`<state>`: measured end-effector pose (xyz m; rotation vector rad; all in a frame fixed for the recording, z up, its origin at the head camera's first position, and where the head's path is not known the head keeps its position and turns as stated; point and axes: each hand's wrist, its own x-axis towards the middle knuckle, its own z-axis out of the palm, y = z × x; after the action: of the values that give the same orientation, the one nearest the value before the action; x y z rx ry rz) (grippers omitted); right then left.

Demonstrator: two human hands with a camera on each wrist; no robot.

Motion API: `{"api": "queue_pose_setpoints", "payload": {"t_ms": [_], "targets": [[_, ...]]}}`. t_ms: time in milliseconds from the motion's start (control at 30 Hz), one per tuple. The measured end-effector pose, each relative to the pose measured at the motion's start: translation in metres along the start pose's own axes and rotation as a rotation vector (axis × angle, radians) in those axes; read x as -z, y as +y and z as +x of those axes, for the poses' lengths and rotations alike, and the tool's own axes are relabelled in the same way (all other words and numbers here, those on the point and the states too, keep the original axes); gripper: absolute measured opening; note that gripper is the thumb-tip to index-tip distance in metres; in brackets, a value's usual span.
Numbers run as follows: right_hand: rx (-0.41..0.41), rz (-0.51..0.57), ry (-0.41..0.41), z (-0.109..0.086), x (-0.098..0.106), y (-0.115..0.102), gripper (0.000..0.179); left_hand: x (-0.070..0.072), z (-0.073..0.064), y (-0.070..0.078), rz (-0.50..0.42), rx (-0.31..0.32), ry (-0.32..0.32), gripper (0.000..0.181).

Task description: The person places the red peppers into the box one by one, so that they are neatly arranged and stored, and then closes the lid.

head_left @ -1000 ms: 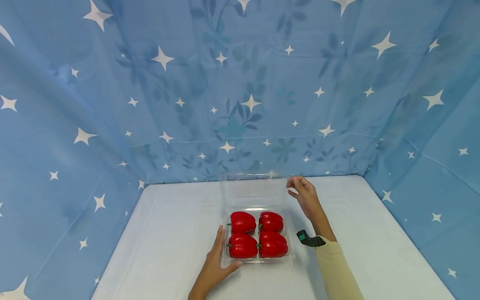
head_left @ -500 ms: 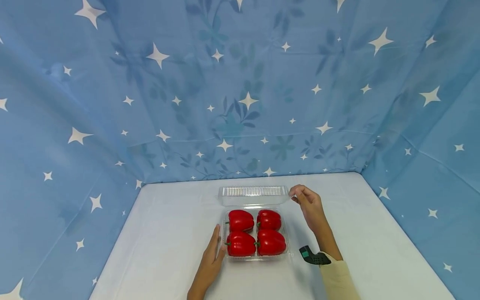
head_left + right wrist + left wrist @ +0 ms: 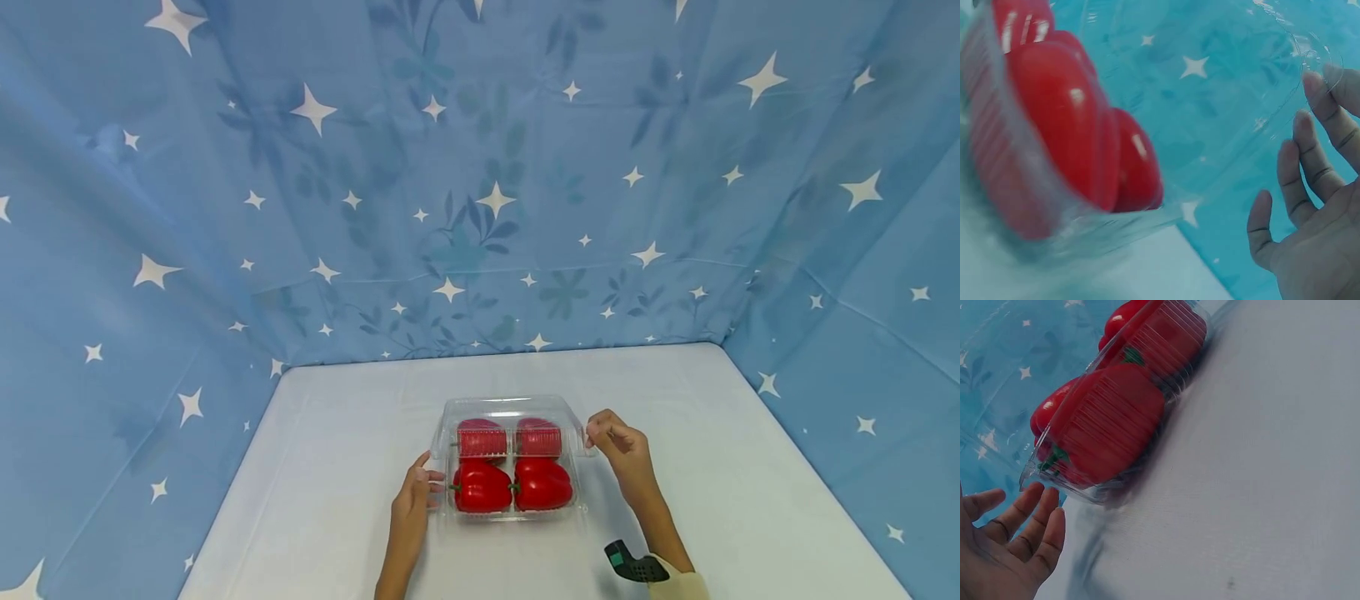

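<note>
A clear plastic clamshell container (image 3: 513, 517) holds several red bell peppers (image 3: 482, 488) with green stems. Its hinged clear lid (image 3: 499, 407) leans partway over; in the head view it covers the back peppers (image 3: 538, 438), while the front ones show uncovered. My right hand (image 3: 627, 457) pinches the lid's right front corner between thumb and forefinger, the other fingers (image 3: 1289, 175) loosely spread in the right wrist view. Beside the container's left side is my left hand (image 3: 409, 505), its fingers relaxed; in the left wrist view the fingertips (image 3: 1054, 515) sit close to the container's corner, contact unclear.
The container stands on a white-covered table (image 3: 345, 450). Behind and on both sides hangs a blue curtain (image 3: 360, 250) with white stars. A dark device (image 3: 634, 565) is strapped to my right wrist.
My right hand has brought the lid forward and down from upright to over the back peppers. My left hand has drawn its thumb back from the container's front edge.
</note>
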<state>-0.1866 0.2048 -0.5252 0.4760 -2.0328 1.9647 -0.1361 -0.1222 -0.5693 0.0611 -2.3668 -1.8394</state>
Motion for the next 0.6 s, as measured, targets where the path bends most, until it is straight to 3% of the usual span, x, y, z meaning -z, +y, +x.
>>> {"api": "queue_pose_setpoints", "payload": {"t_ms": [233, 500, 600], "targets": [[0.042, 0.027, 0.068, -0.023, -0.008, 0.007, 0.011, 0.000, -0.002, 0.002, -0.028, 0.072, -0.013, 0.044], [-0.142, -0.023, 0.136, -0.053, -0.014, 0.021, 0.006, -0.004, -0.009, -0.003, 0.006, 0.097, 0.018, 0.043], [-0.141, 0.000, 0.127, -0.060, -0.016, 0.026, 0.006, -0.004, -0.011, -0.004, 0.001, 0.082, 0.036, 0.042]]}}
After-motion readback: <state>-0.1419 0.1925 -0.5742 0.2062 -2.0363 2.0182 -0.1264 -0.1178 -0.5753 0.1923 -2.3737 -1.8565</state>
